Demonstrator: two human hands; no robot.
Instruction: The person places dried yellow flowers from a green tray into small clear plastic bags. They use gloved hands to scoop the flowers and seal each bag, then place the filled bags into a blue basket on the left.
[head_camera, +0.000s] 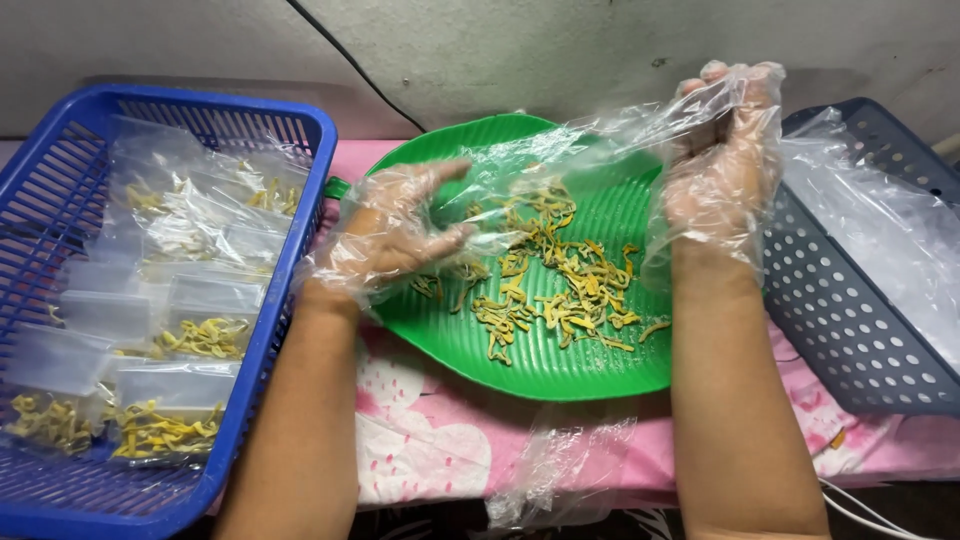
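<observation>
A green ribbed leaf-shaped tray (600, 370) lies in the middle with a loose pile of yellow dried strips (560, 280) on it. Both my hands wear thin clear plastic gloves. My right hand (725, 170) is raised over the tray's right edge and grips one end of a clear plastic bag (570, 150). The bag stretches leftward to my left hand (400, 235), which hovers over the tray's left part with its fingers at the bag's other end.
A blue plastic basket (270, 330) at left holds several small clear bags filled with yellow strips. A grey perforated basket (840, 320) at right holds clear plastic sheets. A pink flowered cloth (430, 450) covers the table; a black cable runs along the wall.
</observation>
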